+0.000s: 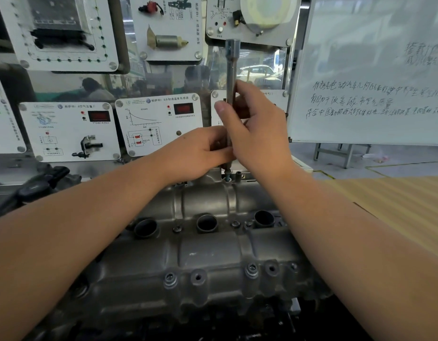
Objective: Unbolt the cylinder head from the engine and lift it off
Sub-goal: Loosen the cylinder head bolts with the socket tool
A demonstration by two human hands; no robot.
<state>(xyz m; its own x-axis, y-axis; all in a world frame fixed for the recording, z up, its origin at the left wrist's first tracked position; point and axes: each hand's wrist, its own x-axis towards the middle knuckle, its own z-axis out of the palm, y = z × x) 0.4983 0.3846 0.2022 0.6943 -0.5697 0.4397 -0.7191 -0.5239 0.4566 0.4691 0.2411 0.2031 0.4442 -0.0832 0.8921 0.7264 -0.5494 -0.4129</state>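
The grey cast cylinder head (pixel 208 252) lies across the lower middle, with three round plug wells and several bolts along its near edge and centre. A long steel socket extension (pixel 230 70) stands upright over a bolt (pixel 228 174) at the head's far edge. My right hand (pixel 252 129) grips the extension's shaft at mid height, thumb on the left side. My left hand (pixel 200 151) pinches the lower part of the shaft just above the bolt. The tool's lower end is partly hidden by my fingers.
Training panels with sensors and red displays (pixel 70 129) stand upright right behind the engine. A whiteboard (pixel 370 70) stands at the right. A striped wooden tabletop (pixel 397 200) lies to the right. Dark engine parts (pixel 35 185) sit at the far left.
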